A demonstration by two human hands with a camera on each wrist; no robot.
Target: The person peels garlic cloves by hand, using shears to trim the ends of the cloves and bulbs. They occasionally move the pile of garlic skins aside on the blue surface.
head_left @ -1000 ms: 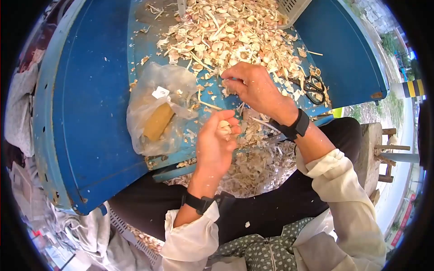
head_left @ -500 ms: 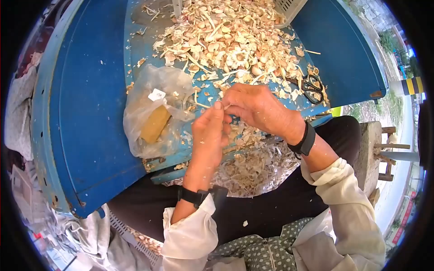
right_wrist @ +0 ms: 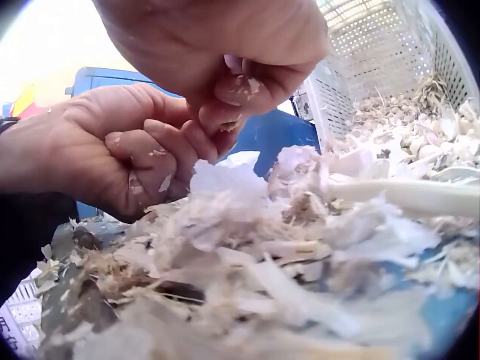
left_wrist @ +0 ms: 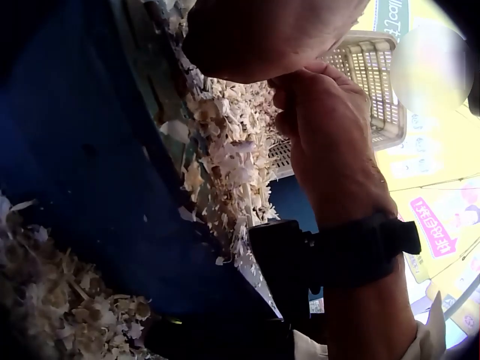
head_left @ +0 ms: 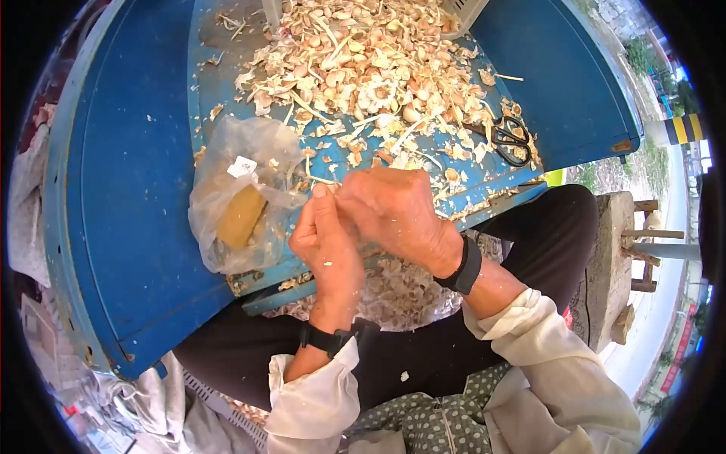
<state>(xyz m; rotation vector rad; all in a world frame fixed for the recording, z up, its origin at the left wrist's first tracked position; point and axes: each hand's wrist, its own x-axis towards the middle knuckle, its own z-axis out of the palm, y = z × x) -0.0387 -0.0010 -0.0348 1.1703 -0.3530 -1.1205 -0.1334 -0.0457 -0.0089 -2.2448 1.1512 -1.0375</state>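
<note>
In the head view, my left hand [head_left: 329, 242] and right hand [head_left: 397, 216] meet above the near edge of the blue tray [head_left: 265, 278]. The left thumb and curled fingers grip a garlic clove, mostly hidden by the hands. My right fingers pinch at the same clove from the other side. The right wrist view shows the fingertips pressed together, with bits of skin stuck to them. A pale pink piece [right_wrist: 234, 63] shows among the right fingers. Loose garlic skins [right_wrist: 225, 277] lie just below both hands.
A heap of garlic cloves and skins [head_left: 363, 68] covers the far part of the tray. Left of the hands lies a clear plastic bag [head_left: 246, 151] with a tan block [head_left: 242, 217]. Black-handled scissors [head_left: 511, 141] rest at right. A pale slatted crate [right_wrist: 330, 97] stands behind.
The right hand came back from the heap's edge to meet the left, which turned its palm and the cloves in it out of sight. Both hands then shifted slightly left together.
</note>
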